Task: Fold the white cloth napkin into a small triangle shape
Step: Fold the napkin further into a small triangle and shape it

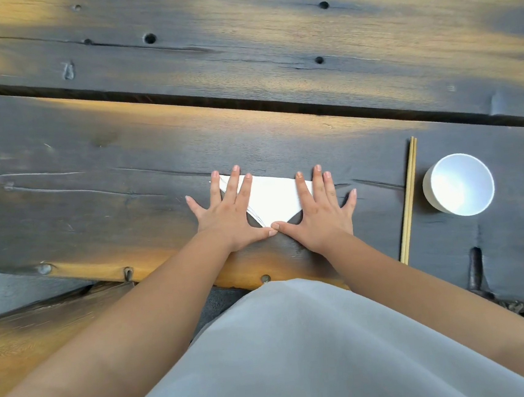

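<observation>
Napkin (273,200) lies flat on desk (91,170) near its front edge, already a small triangle, point toward the person. Left hand (228,216) and right hand (323,213) press its two sides, likely setting creases. Fingers (318,180) spread, straight, palms down, thumbs meeting at the point. Chopsticks (409,200), bowl (457,184) off right.

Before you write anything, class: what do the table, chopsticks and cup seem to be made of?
Table: dark stained wood, matte; grain, knots and cracks show.
Chopsticks: pale bare wood or bamboo, unpainted.
Cup: white, smooth, slightly glossy; perhaps ceramic, possibly plastic.
</observation>
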